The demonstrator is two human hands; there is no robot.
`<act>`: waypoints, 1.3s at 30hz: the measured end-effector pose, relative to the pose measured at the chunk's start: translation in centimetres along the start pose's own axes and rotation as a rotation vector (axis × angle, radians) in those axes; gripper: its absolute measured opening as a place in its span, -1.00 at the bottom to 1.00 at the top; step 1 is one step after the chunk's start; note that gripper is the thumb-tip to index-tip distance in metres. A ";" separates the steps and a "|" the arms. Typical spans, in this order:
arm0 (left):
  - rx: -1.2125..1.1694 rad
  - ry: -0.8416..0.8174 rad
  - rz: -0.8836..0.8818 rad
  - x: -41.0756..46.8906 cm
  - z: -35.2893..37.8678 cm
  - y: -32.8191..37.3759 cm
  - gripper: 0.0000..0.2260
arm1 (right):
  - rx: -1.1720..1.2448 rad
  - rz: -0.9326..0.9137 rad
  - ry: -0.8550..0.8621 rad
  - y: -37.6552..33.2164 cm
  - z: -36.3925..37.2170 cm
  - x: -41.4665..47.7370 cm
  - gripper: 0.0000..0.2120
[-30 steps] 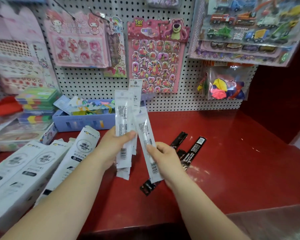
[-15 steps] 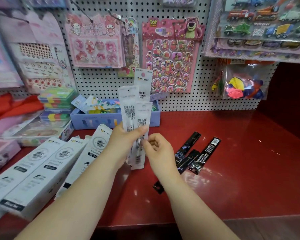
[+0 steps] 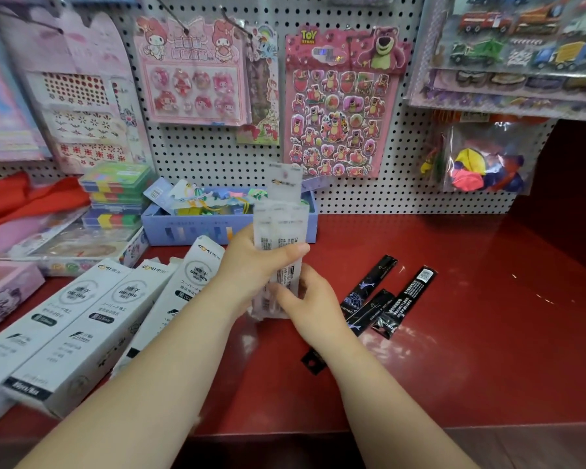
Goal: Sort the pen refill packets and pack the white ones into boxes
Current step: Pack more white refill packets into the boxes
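Note:
My left hand (image 3: 254,265) grips an upright bundle of white refill packets (image 3: 279,218), thumb across their front. My right hand (image 3: 310,299) holds the bundle's lower end from the right, fingers curled against it. Three long white boxes (image 3: 82,319) lie side by side on the red counter (image 3: 471,350) to the left, the nearest one (image 3: 197,275) just beside my left wrist. Several black refill packets (image 3: 389,296) lie on the counter right of my right hand, one partly hidden under my forearm.
A blue tray (image 3: 197,228) of small stationery stands at the back behind the bundle. Stacked colourful cases (image 3: 115,191) and pink boxes (image 3: 4,292) fill the left side. Sticker sheets (image 3: 339,103) and a balloon bag (image 3: 484,164) hang on the pegboard.
The fanned white packets have been drawn together into one bundle. My right hand moved left from holding a separate packet to the bundle's lower end.

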State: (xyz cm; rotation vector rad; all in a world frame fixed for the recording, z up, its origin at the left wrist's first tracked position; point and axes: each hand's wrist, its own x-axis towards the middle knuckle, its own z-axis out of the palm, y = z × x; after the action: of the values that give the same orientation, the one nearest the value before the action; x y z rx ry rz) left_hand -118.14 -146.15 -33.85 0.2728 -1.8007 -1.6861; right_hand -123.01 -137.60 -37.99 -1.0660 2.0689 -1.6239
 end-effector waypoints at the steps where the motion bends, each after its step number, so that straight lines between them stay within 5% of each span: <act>1: -0.002 -0.010 0.020 0.1 0.0 0.2 -0.74 | 0.020 -0.001 -0.006 -0.1 -0.1 0.0 -0.78; 8: 0.047 -0.097 -0.025 0.1 0.1 0.5 -0.50 | -0.025 0.022 -0.108 0.1 -0.5 -0.1 -0.83; 14: 0.199 -0.180 -0.055 -0.5 0.5 0.6 -0.70 | -0.059 -0.019 -0.211 -0.3 -0.7 0.0 -0.70; 21: -0.062 0.093 -0.097 -0.5 0.1 0.9 -0.82 | 0.185 0.102 -0.267 -0.8 -0.2 -0.2 -0.83; 28: -0.108 0.147 -0.167 -1.7 -0.3 0.4 -0.86 | 0.239 0.156 -0.384 -0.6 0.1 -0.8 -0.85; 31: 0.222 0.107 -0.125 -2.1 -1.3 0.5 -0.98 | 0.245 0.162 -0.340 -0.4 0.1 -0.7 -0.80; 35: 0.870 0.284 -0.019 -2.7 -5.1 0.8 -0.56 | 0.289 0.176 -0.278 -0.5 -0.1 -0.6 -0.80; 39: 1.297 0.195 -0.394 -3.9 -8.4 0.4 -0.27 | 0.290 0.180 -0.227 -0.5 0.2 -0.4 -0.82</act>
State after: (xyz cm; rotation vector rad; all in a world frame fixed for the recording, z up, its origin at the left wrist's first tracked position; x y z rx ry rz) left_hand -110.19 -150.79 -34.97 1.3266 -2.5186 -0.3958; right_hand -122.45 -137.51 -37.71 -0.8905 1.6719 -1.5719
